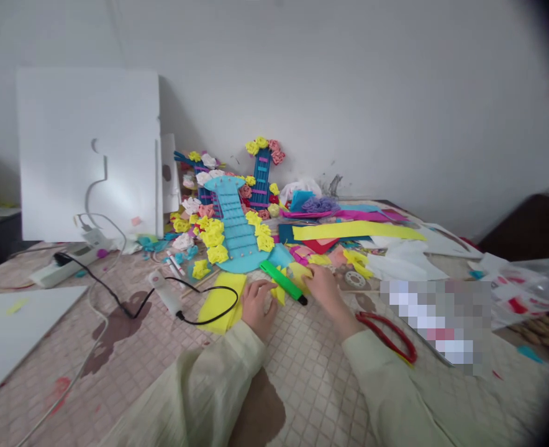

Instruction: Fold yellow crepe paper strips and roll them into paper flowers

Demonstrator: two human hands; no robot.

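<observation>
Both hands rest low over the tiled tabletop. My left hand (258, 307) has bent fingers with the thumb apart, beside a small yellow paper piece (280, 294). Its other side borders a stack of yellow paper sheets (223, 307). My right hand (323, 288) has its fingertips closed on a pale yellow piece of paper (297, 273), whose far part is partly hidden. Between the hands lies a green tool (281, 280) with a black end; whether it is a marker or a cutter I cannot tell. Behind it stands a blue guitar-shaped craft (238, 226) edged with yellow paper flowers (213, 239).
A white glue gun (166, 295) with a black cord lies left, near a power strip (67, 264). A white board (88, 155) leans on the wall. Coloured paper strips (358, 231) lie behind my right hand; red-handled scissors or pliers (389, 335) lie beside my right sleeve.
</observation>
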